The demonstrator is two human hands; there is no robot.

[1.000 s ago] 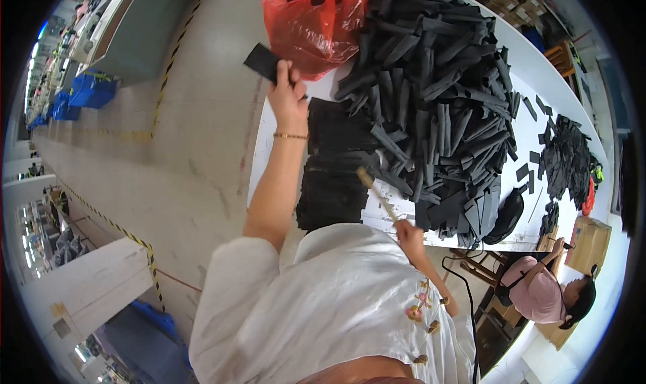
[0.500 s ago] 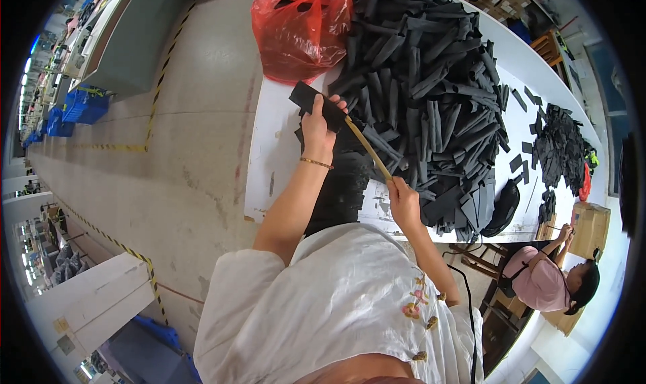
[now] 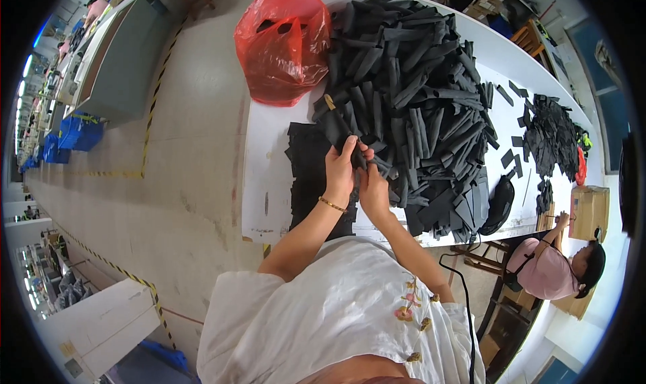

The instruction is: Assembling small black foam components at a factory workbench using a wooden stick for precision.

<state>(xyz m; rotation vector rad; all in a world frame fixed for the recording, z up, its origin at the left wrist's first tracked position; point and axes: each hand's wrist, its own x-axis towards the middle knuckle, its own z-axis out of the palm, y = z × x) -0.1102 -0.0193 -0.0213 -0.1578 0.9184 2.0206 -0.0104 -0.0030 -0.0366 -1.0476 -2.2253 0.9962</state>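
Pinching the black foam strip (image 3: 344,136) with both my left hand (image 3: 338,171) and right hand (image 3: 372,187), I should roll it tight over the worktop's (image 3: 266,182) near edge.

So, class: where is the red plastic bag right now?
In the head view the red plastic bag sits on the white table's far left end, beside the black pile.

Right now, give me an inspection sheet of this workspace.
Surface: white table, mostly covered.
Job's things: black piece with a tan stick in it, held over a flat black stack.
Clutter: big heap of black rolls; red bag; smaller black pile; cardboard box.
Fingers: left hand and right hand both grip the piece.
Cables: black cable by the right arm.
Surroundings: seated person; blue crates.
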